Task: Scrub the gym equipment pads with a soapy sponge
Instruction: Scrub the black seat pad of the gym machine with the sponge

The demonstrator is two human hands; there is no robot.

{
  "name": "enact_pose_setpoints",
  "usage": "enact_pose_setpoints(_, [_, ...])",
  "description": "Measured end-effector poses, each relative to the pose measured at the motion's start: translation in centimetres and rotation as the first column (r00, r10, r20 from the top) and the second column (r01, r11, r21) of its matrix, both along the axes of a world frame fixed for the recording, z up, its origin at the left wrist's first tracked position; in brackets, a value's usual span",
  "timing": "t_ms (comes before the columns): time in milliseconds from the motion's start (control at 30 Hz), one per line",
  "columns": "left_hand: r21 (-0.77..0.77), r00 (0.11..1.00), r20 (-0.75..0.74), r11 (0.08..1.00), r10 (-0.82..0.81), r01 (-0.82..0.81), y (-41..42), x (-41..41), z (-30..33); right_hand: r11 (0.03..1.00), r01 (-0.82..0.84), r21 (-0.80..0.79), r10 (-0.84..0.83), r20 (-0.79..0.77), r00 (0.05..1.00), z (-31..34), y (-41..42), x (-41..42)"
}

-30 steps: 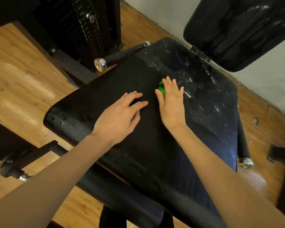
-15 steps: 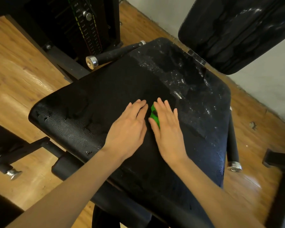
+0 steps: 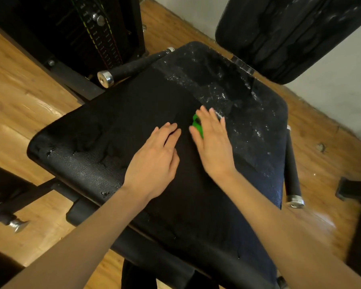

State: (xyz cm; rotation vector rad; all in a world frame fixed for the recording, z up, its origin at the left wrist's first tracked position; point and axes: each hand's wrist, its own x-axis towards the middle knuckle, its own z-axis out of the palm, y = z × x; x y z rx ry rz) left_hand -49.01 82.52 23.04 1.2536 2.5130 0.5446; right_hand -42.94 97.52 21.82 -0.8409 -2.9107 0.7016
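A black padded seat [image 3: 104,147] fills the middle of the view, with white soap suds across its far right part. My right hand [image 3: 214,142] lies flat on a green sponge [image 3: 197,125], pressing it onto the pad with straight fingers; only the sponge's left edge shows. My left hand [image 3: 156,161] rests flat on the pad just left of it, fingers straight, holding nothing. A black back pad [image 3: 279,34] stands at the top right, streaked with suds.
Two black handles with chrome end caps flank the seat, one at the far left [image 3: 131,67] and one at the right [image 3: 292,174]. A weight stack [image 3: 96,32] stands at the top left. Wooden floor [image 3: 19,105] surrounds the machine, and the seat's near left edge is torn.
My right hand slid the sponge back towards me and then forward a little again. My left hand moved right, closer to the sponge, and stays flat on the pad.
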Motion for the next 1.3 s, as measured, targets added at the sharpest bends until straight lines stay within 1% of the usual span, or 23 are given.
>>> enact_pose_setpoints(67, [0.014, 1.0, 0.01, 1.0, -0.024, 0.024, -0.1, 0.0, -0.1, 0.996, 0.088, -0.022, -0.088, -0.011, 0.996, 0.0, -0.3, -0.6])
enact_pose_setpoints(100, [0.027, 0.999, 0.014, 0.999, -0.042, 0.041, -0.1, 0.0, -0.2, 0.993, 0.109, -0.042, -0.11, -0.018, 0.994, 0.4, -1.3, 0.3])
enact_pose_setpoints(167, [0.042, 0.998, 0.008, 0.997, -0.062, 0.062, -0.3, 0.0, -0.2, 0.994, 0.081, -0.07, -0.083, -0.036, 0.996, 1.5, -3.9, 3.7])
enact_pose_setpoints(233, [0.046, 0.998, -0.001, 0.997, -0.067, 0.067, -0.3, -0.1, -0.3, 0.999, 0.003, -0.042, -0.004, -0.005, 1.0, 2.0, -4.6, 6.2])
enact_pose_setpoints(300, [0.051, 0.998, -0.006, 0.996, -0.068, 0.068, -0.3, -0.1, -0.3, 1.0, -0.02, 0.023, 0.019, 0.022, 1.0, 1.0, -2.7, 5.1])
enact_pose_setpoints(400, [0.054, 0.998, -0.01, 0.996, -0.066, 0.066, -0.2, 0.0, -0.4, 0.992, 0.101, 0.069, -0.103, 0.025, 0.994, -0.1, 0.0, 1.5])
enact_pose_setpoints(467, [0.062, 0.998, -0.005, 0.996, -0.07, 0.07, -0.3, 0.0, -0.5, 0.986, 0.161, 0.048, -0.161, 0.013, 0.987, 0.1, -1.0, 1.6])
enact_pose_setpoints(500, [0.066, 0.997, -0.001, 0.995, -0.075, 0.075, -0.3, 0.0, -0.5, 0.986, 0.164, 0.023, -0.164, 0.0, 0.986, 0.4, -2.3, 2.5])
enact_pose_setpoints(600, [0.065, 0.996, 0.0, 0.994, -0.092, 0.092, -0.3, 0.0, -0.4, 0.996, 0.093, -0.015, -0.093, -0.019, 0.995, 1.5, -5.1, 5.8])
enact_pose_setpoints(667, [0.072, 0.995, -0.002, 0.992, -0.103, 0.103, -0.3, 0.0, -0.4, 0.998, 0.053, -0.017, -0.053, -0.003, 0.999, 1.0, -3.0, 4.9])
enact_pose_setpoints(733, [0.084, 0.994, 0.002, 0.99, -0.112, 0.112, -0.2, 0.0, -0.4, 0.99, 0.143, -0.018, -0.143, 0.029, 0.989, 0.1, 0.1, 2.3])
enact_pose_setpoints(800, [0.085, 0.991, 0.0, 0.988, -0.133, 0.132, -0.2, 0.0, -0.4, 0.971, 0.236, -0.034, -0.235, 0.022, 0.972, 0.0, 1.0, 1.0])
enact_pose_setpoints(833, [0.082, 0.99, 0.001, 0.986, -0.144, 0.144, -0.2, 0.0, -0.4, 0.968, 0.247, -0.038, -0.247, 0.014, 0.969, 0.2, 0.2, 1.3])
enact_pose_setpoints(967, [0.057, 0.985, -0.003, 0.984, -0.17, 0.17, -0.2, 0.0, -0.2, 0.987, 0.16, -0.015, -0.16, -0.019, 0.987, 1.6, -4.9, 5.7])
enact_pose_setpoints(1033, [0.047, 0.985, -0.012, 0.984, -0.173, 0.173, -0.2, 0.1, -0.2, 0.988, 0.156, 0.006, -0.156, -0.014, 0.988, 1.1, -4.2, 5.6])
enact_pose_setpoints(1100, [0.037, 0.986, -0.018, 0.985, -0.169, 0.169, -0.1, 0.1, -0.1, 0.983, 0.183, 0.017, -0.183, 0.021, 0.983, 0.3, -2.1, 3.7])
enact_pose_setpoints(1167, [0.03, 0.988, -0.009, 0.988, -0.152, 0.152, 0.1, 0.2, 0.0, 0.974, 0.227, 0.015, -0.228, 0.014, 0.974, -0.2, -0.5, 1.9])
enact_pose_setpoints(1233, [0.028, 0.988, 0.012, 0.988, -0.155, 0.155, 0.4, 0.7, 0.2, 0.961, 0.275, 0.0, -0.275, -0.006, 0.961, 0.0, -1.0, 2.2])
enact_pose_setpoints(1300, [0.026, 0.985, 0.029, 0.985, -0.168, 0.168, 0.7, 1.4, 0.4, 0.957, 0.291, -0.013, -0.291, -0.056, 0.955, 0.7, -3.4, 4.2])
